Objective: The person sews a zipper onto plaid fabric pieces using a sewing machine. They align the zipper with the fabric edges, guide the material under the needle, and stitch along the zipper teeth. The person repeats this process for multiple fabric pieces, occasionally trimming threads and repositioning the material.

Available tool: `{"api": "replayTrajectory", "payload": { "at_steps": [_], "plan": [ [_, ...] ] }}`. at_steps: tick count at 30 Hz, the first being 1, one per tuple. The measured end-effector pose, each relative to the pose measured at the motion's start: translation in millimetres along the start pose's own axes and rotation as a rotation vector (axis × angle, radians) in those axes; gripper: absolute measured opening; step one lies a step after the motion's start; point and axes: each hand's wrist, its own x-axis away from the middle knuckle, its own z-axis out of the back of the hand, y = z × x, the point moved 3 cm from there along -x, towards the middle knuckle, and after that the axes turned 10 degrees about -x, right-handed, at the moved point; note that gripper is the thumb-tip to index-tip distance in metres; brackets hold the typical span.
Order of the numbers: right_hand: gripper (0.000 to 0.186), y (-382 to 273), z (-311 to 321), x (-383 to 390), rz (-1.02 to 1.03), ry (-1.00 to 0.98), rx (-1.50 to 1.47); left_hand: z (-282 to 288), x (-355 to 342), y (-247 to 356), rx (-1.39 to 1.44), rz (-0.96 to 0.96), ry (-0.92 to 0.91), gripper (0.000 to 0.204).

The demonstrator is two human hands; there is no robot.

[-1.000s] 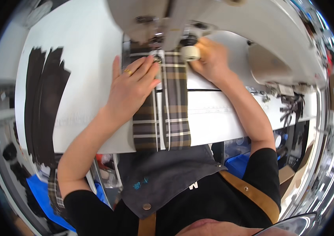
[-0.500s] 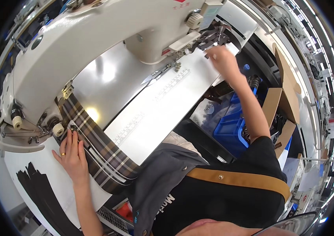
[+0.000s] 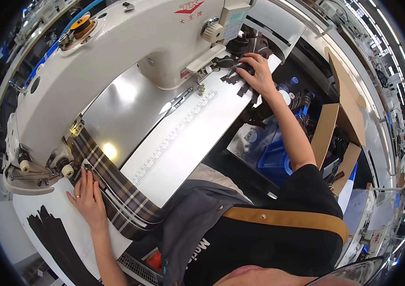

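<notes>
Beneath the left end of the cream sewing machine (image 3: 164, 43), the plaid cloth (image 3: 121, 190) is placed, and from there it is stretched toward the person, until the front edge of the white tabletop (image 3: 188, 131), where its near part is seen curved. By the left hand (image 3: 89, 205), the cloth is touched just beside the needle area. The fingers (image 3: 83, 183) of this hand are kept nearly straight and close together, with the thumb a little apart; the cloth is pressed from above and is not gripped. On one of them a gold ring (image 3: 78, 196) is worn.

At the far right of the tabletop, a pile of dark strips (image 3: 259, 44) is reached by the right hand (image 3: 258, 76). Its fingers are bent and partly spread over the strips, but whether any strip is pinched cannot be told.

Between the two hands, metal snips (image 3: 176, 102) are laid near the machine base. To the left of the left hand, some black pieces (image 3: 62, 243) with ragged ends are laid flat. Below the tabletop, on the right side, a blue bin (image 3: 274, 164) and a cardboard box (image 3: 324, 128) are seen.
</notes>
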Motion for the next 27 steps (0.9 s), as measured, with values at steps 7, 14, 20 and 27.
{"api": "replayTrajectory", "payload": {
  "at_steps": [7,14,20,27],
  "plan": [
    [0.035,-10.7,-22.9,-3.8,-0.047,0.023,-0.053,-1.6,-3.1,2.1,0.024,-0.009,0.006,0.032],
    [0.029,18.6,17.5,-44.7,-0.378,0.250,-0.036,2.4,0.1,-1.1,0.023,-0.009,-0.001,0.031],
    [0.027,68.2,19.1,-58.7,-0.636,0.079,-0.399,1.7,-2.3,1.5,0.047,-0.020,0.007,0.032],
    [0.035,50.0,9.6,-52.6,-0.476,-0.072,0.012,1.5,-2.1,1.5,0.050,-0.025,0.020,0.032]
  ]
}}
